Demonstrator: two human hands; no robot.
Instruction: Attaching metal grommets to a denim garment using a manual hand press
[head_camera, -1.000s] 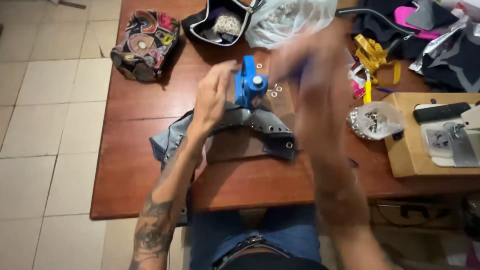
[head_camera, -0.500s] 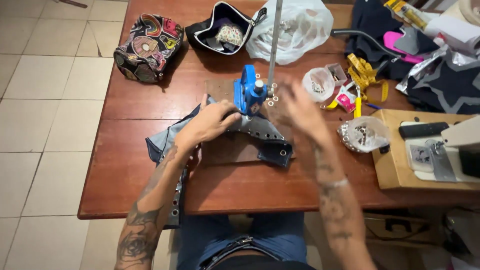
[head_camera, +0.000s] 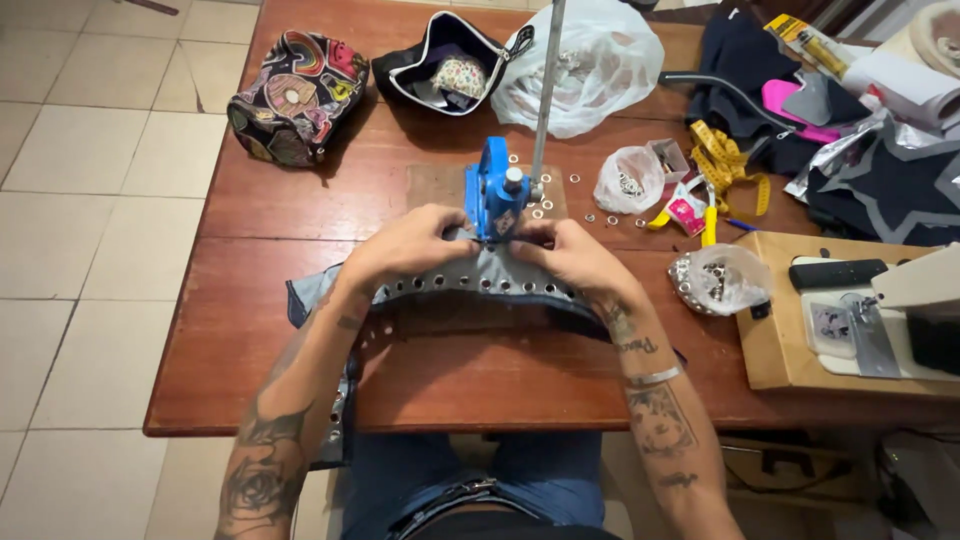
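A blue hand press (head_camera: 493, 198) with a long upright metal lever (head_camera: 546, 90) stands on the wooden table (head_camera: 260, 300). A grey denim strip (head_camera: 470, 285) studded with a row of metal eyelets lies under the press and hangs off the table's front edge at the left. My left hand (head_camera: 405, 245) grips the strip just left of the press. My right hand (head_camera: 570, 250) pinches the strip just right of the press base. Loose metal eyelets (head_camera: 590, 215) lie scattered beside the press.
A patterned pouch (head_camera: 295, 95), an open black pouch (head_camera: 440, 65) and a white plastic bag (head_camera: 595, 65) sit at the back. Small clear bags of eyelets (head_camera: 628, 180) (head_camera: 715, 280), a yellow tape measure (head_camera: 725, 165), dark fabrics (head_camera: 900, 190) and a cardboard box (head_camera: 780, 340) crowd the right.
My right hand has come down from the lever area to the denim strip. Both hands have moved to either side of the press, and the view has steadied.
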